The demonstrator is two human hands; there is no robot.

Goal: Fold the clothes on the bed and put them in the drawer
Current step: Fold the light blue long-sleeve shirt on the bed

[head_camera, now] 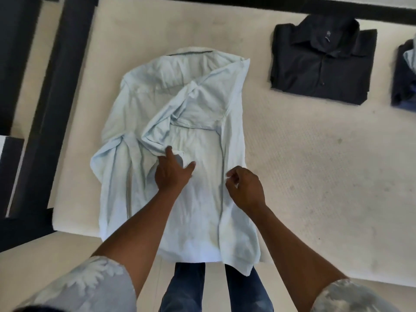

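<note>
A pale blue polo shirt (180, 131) lies at the near edge of the bed (315, 165), the left hand (172, 174) pressing its folded-in sleeve with fingers (168, 152) spread and the right hand (245, 190) curled at the side fold, its grip unclear, where smoothing the sleeve flat first should keep the next fold square.

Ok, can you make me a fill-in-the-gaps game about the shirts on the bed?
1. The pale shirt under the hands is light ____.
2. The dark shirt to its right is already ____.
3. Both shirts lie on a ____.
4. The left hand lies flat on the pale shirt; the right hand has its fingers ____.

Missing words: blue; folded; bed; curled.
</note>
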